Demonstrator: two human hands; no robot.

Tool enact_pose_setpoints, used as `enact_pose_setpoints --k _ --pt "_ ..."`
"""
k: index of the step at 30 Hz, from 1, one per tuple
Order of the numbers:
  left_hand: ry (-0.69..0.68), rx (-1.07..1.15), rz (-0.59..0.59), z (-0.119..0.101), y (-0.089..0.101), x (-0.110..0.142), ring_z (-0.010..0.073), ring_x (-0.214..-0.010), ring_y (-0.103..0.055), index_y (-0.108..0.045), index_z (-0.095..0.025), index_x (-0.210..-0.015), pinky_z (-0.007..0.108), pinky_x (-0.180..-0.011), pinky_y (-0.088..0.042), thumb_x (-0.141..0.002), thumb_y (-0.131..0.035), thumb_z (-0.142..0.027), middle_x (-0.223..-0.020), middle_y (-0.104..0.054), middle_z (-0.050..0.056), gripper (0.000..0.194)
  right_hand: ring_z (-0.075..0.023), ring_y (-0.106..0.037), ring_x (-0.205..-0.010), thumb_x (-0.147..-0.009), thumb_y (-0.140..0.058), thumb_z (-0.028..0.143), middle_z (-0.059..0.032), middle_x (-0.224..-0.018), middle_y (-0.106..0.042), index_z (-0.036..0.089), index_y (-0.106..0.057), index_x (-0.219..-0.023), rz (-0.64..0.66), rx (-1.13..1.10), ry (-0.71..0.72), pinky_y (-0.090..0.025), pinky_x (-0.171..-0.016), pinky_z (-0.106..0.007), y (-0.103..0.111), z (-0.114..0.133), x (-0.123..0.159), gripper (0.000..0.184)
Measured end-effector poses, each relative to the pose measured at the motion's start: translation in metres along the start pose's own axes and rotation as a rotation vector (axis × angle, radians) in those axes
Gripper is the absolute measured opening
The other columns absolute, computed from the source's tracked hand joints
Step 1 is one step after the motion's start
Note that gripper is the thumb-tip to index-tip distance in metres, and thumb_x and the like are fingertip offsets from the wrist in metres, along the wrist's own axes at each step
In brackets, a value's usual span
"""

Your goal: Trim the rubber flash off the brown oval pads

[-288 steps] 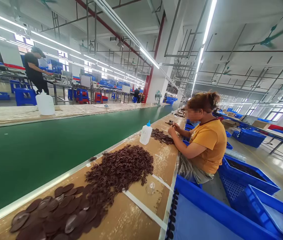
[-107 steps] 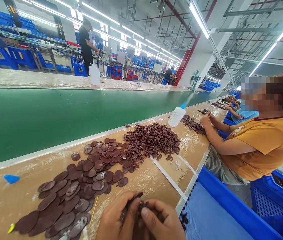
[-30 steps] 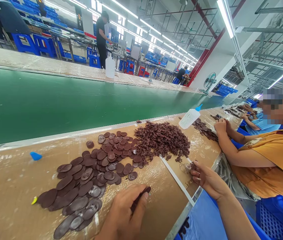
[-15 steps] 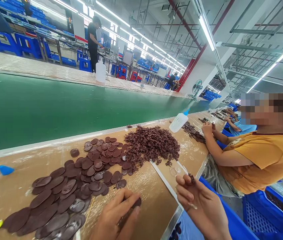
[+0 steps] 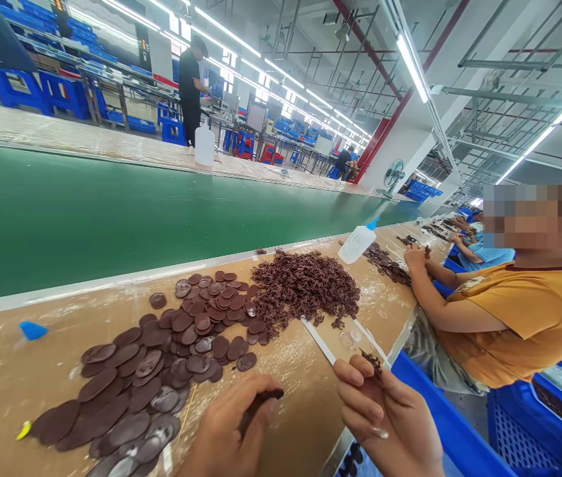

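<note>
My left hand point(image 5: 228, 434) is low at the table's near edge, pinching a dark brown oval disc point(image 5: 259, 401) edge-on. My right hand point(image 5: 387, 421) is beside it over the table's edge, fingers curled around a small brown tangled piece point(image 5: 373, 362). A spread of brown oval discs point(image 5: 161, 361) lies on the brown table point(image 5: 300, 411) just left of my hands. Behind them is a heap of small brown tangled pieces point(image 5: 305, 288).
A green conveyor belt point(image 5: 112, 212) runs along the table's far side. A white squeeze bottle with a blue tip point(image 5: 357, 242) lies past the heap. A person in an orange shirt point(image 5: 519, 318) sits right, handling pieces. Blue bins point(image 5: 533, 424) stand at right. A blue cap point(image 5: 32, 329) lies at left.
My right hand reached out to the heap's near edge, took a small tangled piece and drew back next to my left hand. The left hand kept hold of its disc.
</note>
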State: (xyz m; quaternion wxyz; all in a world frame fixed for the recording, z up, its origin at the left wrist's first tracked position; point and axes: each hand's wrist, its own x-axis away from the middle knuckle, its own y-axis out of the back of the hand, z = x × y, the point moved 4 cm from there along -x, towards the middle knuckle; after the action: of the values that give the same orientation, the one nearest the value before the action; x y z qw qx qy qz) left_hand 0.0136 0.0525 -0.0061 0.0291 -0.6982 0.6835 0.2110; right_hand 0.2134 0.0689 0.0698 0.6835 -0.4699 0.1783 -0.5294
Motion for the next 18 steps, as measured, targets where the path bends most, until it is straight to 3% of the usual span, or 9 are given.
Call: enact_pose_setpoints --k 1,3,6,9,14,18 --pt "0.094 0.055 0.003 0.001 -0.001 0.000 0.0165 -0.084 -0.070 -0.065 -0.026 -0.096 0.025 -0.077 -0.054 -0.091 -0.060 -0.031 -0.090 -0.075 0.000 0.009 -0.0039 -0.034 -0.051 -0.085 -0.069 0.029 -0.0003 -0.077 -0.046 0.014 -0.064 -0.079 -0.037 0.073 0.038 -0.031 -0.045 -0.016 0.000 -0.002 -0.001 0.016" --pt "0.297 0.238 0.045 0.002 -0.005 0.001 0.0176 -0.075 -0.069 -0.056 -0.023 -0.086 0.027 -0.067 -0.055 -0.093 -0.056 -0.038 -0.083 -0.074 0.002 0.017 -0.0047 -0.034 -0.053 -0.086 -0.068 0.034 -0.0005 -0.079 -0.049 0.015 -0.065 -0.080 -0.124 0.236 0.129 -0.030 -0.046 -0.018 0.002 -0.009 -0.002 0.020" --pt "0.452 0.546 0.055 -0.004 -0.009 0.001 0.0187 -0.071 -0.070 -0.042 -0.024 -0.088 0.033 -0.063 -0.058 -0.094 -0.053 -0.046 -0.094 -0.075 0.007 0.026 -0.0034 -0.030 -0.048 -0.084 -0.071 0.039 0.0018 -0.070 -0.049 0.015 -0.064 -0.076 -0.192 0.366 0.154 -0.026 -0.044 -0.019 0.007 -0.028 -0.004 0.027" --pt "0.466 0.636 0.075 -0.010 -0.009 -0.002 0.0190 -0.076 -0.070 -0.041 -0.023 -0.096 0.034 -0.066 -0.057 -0.094 -0.055 -0.048 -0.103 -0.074 0.011 0.028 -0.0013 -0.027 -0.040 -0.079 -0.076 0.043 0.0043 -0.060 -0.050 0.015 -0.062 -0.071 -0.182 0.356 0.069 -0.021 -0.038 -0.017 0.011 -0.053 -0.006 0.032" --pt "0.466 0.659 0.084 -0.009 -0.007 -0.003 0.0183 -0.093 -0.064 -0.051 -0.020 -0.094 0.032 -0.082 -0.052 -0.095 -0.057 -0.042 -0.103 -0.069 0.007 0.022 -0.0018 -0.038 -0.034 -0.068 -0.085 0.042 0.0035 -0.057 -0.060 0.016 -0.063 -0.069 -0.156 0.321 0.031 -0.027 -0.036 -0.017 0.006 -0.074 -0.009 0.034" --pt "0.379 0.586 -0.004 -0.006 0.000 -0.005 0.0113 -0.079 -0.052 -0.062 -0.019 -0.088 0.021 -0.071 -0.044 -0.088 -0.066 -0.042 -0.085 -0.057 -0.001 0.024 -0.0028 -0.041 -0.034 -0.059 -0.090 0.042 0.0028 -0.056 -0.061 0.016 -0.064 -0.070 -0.213 0.323 0.048 -0.028 -0.037 -0.017 0.004 -0.077 -0.010 0.038"
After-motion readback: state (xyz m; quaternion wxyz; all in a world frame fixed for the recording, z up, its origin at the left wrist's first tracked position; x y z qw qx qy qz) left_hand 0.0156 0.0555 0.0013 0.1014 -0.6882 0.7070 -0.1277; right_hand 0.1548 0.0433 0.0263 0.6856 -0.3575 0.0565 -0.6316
